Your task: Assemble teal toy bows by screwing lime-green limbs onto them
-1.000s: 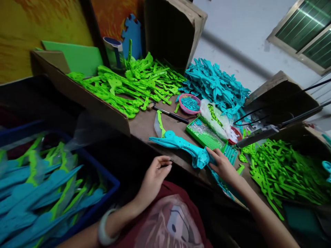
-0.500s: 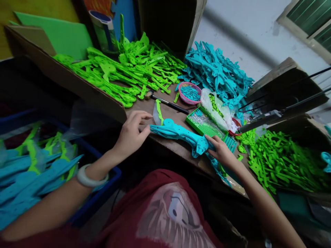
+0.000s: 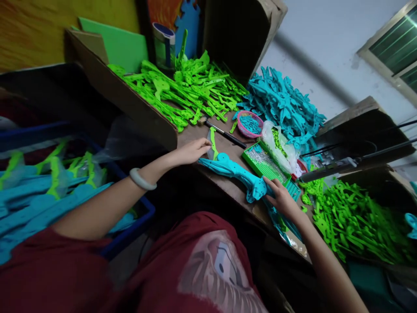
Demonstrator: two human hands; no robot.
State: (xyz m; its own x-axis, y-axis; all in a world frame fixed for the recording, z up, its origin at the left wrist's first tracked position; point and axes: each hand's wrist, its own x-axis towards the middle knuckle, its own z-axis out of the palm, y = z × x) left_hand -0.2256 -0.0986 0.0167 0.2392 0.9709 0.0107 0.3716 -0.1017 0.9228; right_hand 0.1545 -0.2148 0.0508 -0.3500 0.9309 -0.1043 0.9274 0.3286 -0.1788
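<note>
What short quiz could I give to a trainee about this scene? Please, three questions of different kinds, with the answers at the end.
1. Multiple choice: what does the right hand touch?
a) the turquoise piece
b) the black-handled tool
c) the green tray
2. True or false: the left hand has a pale bangle at its wrist.
3. Fill in: the small turquoise bits lie in a ____ basket.

Key: 1. a; 2. true; 3. pink.
</note>
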